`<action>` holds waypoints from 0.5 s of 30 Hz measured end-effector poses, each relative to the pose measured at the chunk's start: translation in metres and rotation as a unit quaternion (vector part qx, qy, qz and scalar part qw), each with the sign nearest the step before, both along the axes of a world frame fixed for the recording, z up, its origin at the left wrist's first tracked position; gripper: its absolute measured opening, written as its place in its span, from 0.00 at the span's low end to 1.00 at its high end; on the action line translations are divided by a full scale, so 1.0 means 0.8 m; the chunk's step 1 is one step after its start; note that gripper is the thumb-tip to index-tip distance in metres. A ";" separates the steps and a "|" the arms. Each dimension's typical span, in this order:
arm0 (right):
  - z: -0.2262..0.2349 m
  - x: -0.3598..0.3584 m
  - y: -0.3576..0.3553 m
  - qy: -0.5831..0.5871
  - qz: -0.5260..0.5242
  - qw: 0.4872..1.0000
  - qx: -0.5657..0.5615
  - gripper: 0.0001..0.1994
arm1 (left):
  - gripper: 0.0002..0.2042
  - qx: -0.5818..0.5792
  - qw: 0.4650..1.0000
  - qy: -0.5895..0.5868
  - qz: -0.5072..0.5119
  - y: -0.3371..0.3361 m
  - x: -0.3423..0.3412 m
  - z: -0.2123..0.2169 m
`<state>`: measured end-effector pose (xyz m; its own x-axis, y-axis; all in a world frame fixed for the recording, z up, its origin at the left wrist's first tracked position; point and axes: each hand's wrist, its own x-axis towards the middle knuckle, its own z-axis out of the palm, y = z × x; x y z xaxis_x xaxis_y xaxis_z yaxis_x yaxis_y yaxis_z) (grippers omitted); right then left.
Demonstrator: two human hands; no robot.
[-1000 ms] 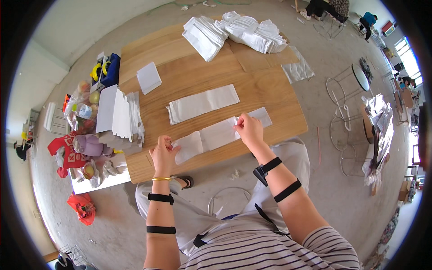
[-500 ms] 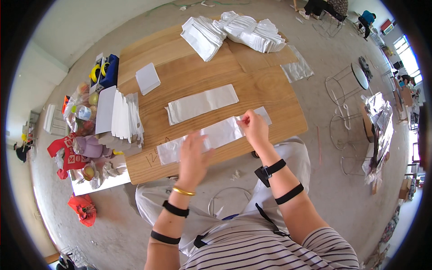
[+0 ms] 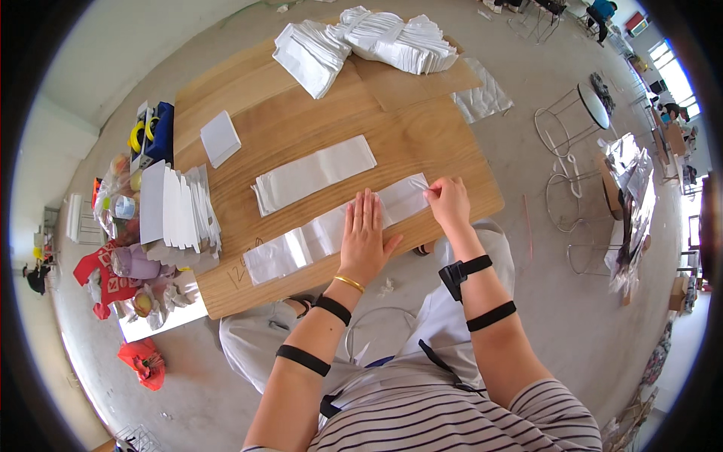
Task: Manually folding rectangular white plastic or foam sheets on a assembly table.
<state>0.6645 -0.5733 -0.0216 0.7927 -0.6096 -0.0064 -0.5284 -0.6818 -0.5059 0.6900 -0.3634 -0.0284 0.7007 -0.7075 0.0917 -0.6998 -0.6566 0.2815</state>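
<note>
A long, shiny white plastic sleeve point(image 3: 316, 232) lies slantwise along the near edge of the wooden table point(image 3: 301, 120). My left hand point(image 3: 365, 239) rests flat on its middle, fingers stretched out together and the thumb apart. At its right end, my right hand point(image 3: 451, 202) pinches the edge between thumb and fingers. Just beyond the sleeve lies a flat stack of similar white sleeves point(image 3: 316, 173), touched by neither hand.
White bundles point(image 3: 399, 41) sit at the far edge on cardboard. To the left are a small stack of white cards point(image 3: 221, 139), standing white folded sheets point(image 3: 184, 207), a blue tape dispenser point(image 3: 160, 134) and bagged fruit. A round stool point(image 3: 593, 107) stands at the right.
My left hand has come down and right, from a blurred position over the sleeve's left part to flat on its middle. My right hand has shifted right to the sleeve's end.
</note>
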 end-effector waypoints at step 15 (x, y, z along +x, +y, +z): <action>0.018 0.001 0.006 -0.162 0.020 0.977 0.136 0.11 | 0.38 0.030 0.998 -0.046 -0.028 0.004 -0.003 0.006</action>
<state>0.6652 -0.5684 -0.0070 0.8035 -0.5883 0.0911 -0.2865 -0.5162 -0.8071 0.6880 -0.3600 -0.0233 0.6511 -0.7511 0.1090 -0.7564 -0.6301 0.1758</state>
